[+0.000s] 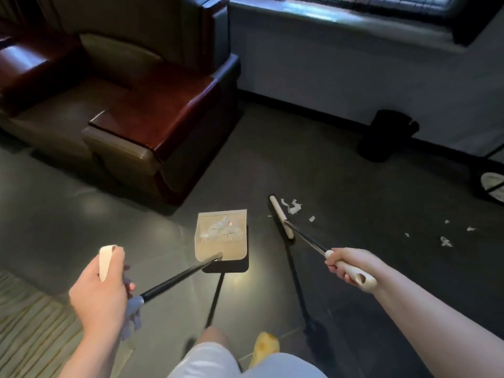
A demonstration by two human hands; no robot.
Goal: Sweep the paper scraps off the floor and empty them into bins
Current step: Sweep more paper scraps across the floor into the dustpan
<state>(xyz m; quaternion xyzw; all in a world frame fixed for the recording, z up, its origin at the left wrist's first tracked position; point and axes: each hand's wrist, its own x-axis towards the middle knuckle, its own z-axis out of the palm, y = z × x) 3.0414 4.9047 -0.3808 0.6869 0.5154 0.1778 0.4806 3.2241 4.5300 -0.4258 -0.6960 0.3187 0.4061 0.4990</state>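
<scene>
The dustpan (222, 236) sits flat on the dark floor (341, 173), and everything else is placed from it. It is a pale, squarish pan with a heap of white paper scraps already lying inside it. Its long dark handle runs back from its near edge to the left hand (102, 290), whose fingers are clenched round the pale grip at the handle's top end, thumb side up.

Just right of the dustpan lies the broom (282, 218), its narrow cream head angled on the floor, apart from the pan. A thin metal shaft leads back from the head to the right hand (347, 264), whose fingers wrap the cream handle grip.

Right of the dustpan, just beyond the broom head, loose paper scraps (293, 207) lie on the floor: a larger curled cluster just beside the broom head, then smaller bits scattered further right.

Beyond the dustpan and to its right, against the base of the wall, stands a black bin (387, 135), well apart from the scraps. Beyond the dustpan to its left stands a brown and dark red leather armchair (122, 105). Near the dustpan's handle, at the bottom, the person's white-clad knees and one yellow slipper (266, 347) show.
</scene>
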